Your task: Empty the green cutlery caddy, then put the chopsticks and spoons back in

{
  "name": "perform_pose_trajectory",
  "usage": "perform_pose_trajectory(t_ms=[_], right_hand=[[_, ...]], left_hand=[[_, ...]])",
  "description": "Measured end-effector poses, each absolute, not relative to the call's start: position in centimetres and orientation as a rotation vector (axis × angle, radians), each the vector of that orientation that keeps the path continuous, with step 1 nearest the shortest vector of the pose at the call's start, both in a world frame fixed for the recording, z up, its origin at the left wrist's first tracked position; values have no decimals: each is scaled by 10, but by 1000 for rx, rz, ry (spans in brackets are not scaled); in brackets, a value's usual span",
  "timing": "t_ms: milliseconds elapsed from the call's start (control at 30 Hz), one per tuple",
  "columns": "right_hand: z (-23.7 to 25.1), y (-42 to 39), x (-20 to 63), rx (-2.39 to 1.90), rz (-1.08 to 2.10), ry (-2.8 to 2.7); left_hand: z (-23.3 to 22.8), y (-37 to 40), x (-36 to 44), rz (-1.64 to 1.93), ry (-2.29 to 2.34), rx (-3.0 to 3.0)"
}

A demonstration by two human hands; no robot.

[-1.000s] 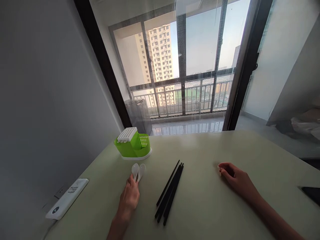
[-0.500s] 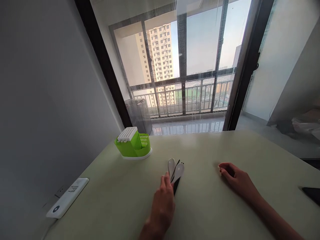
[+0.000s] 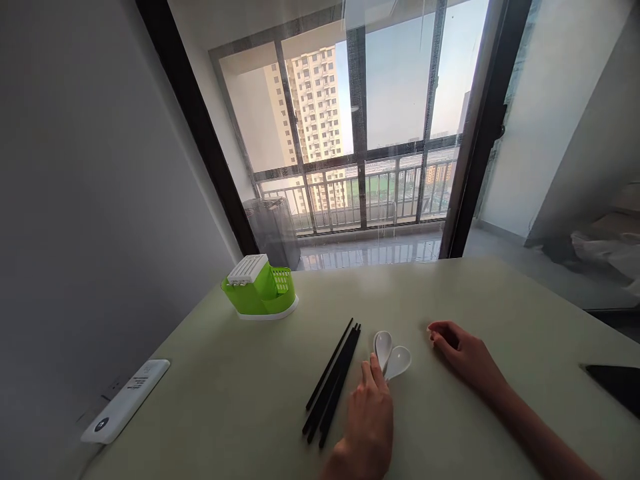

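Observation:
My left hand (image 3: pixel 371 407) is closed around the handles of several white spoons (image 3: pixel 399 362), whose bowls fan out past my fingertips just above or on the table; I cannot tell which. Just left of that hand, several black chopsticks (image 3: pixel 334 381) lie in a loose bundle on the table. My right hand (image 3: pixel 463 350) rests on the table to the right of the spoons, fingers curled towards the thumb. Whether anything small sits between those fingertips is hard to see.
A green and white cutlery caddy (image 3: pixel 263 293) stands at the table's back left. On the left edge lies a white power strip (image 3: pixel 127 400) with a cable. A dark flat object (image 3: pixel 617 385) is at the right. Behind the pale green table (image 3: pixel 240 373) are glass doors.
My left hand has moved right with the spoons, away from the black chopsticks, which now lie uncovered on the table. My right hand has stayed in place; the view has shifted slightly.

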State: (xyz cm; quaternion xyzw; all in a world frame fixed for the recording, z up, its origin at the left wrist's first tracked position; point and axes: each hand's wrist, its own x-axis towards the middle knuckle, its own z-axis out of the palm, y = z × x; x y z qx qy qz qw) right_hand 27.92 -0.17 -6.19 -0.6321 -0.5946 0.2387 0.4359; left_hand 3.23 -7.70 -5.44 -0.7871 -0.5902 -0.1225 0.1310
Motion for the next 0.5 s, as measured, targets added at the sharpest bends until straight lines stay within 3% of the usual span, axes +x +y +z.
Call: perform_pose_trajectory(t_ms=[500], right_hand=[[-73, 2, 282, -1558, 594, -1494]], left_hand=[[-84, -73, 41, -490, -1545, -2202]])
